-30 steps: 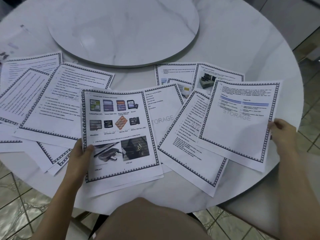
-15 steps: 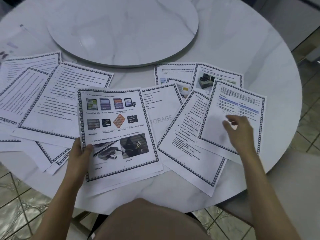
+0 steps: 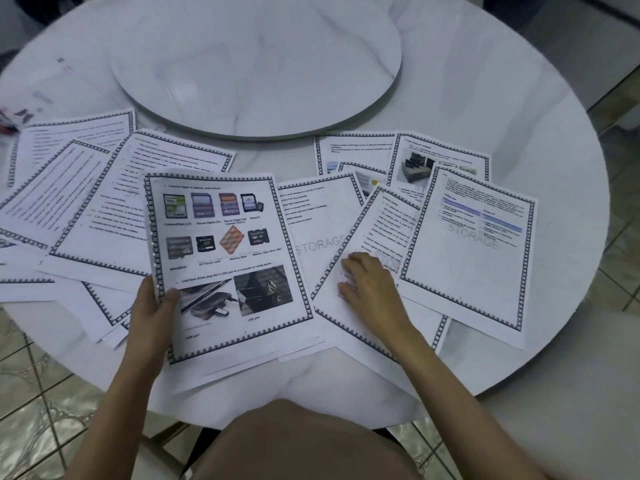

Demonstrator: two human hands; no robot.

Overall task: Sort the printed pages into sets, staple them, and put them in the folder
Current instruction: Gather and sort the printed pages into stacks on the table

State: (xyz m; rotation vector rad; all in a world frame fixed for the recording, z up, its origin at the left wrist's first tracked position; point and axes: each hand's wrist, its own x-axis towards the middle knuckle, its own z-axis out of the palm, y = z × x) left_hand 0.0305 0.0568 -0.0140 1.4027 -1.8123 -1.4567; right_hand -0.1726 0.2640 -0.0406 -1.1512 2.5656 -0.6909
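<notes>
- Head view: my left grip (image 3: 152, 311) pinches the memory-card page (image 3: 228, 252), chain-bordered, with colour photos.
- My right grip (image 3: 370, 289) rests relaxed, holding nothing, on a text page (image 3: 379, 221).

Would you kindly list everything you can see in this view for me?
Table: one, white marble, round, fills the view.
Turntable: one, white marble, table centre.
Pages: many, overlapping, count unclear; white with dark borders; spread over the table's near half.
Photo page: one, white with colour pictures, front centre, atop a small stack.
Small items: blurred, dark and red, table's far left edge.
Floor: beige tiles, around the table.
Lap: tan cloth, bottom centre.
Left hand: grips the photo page's left edge.
Right hand: rests on one of the pages, right of centre.
</notes>
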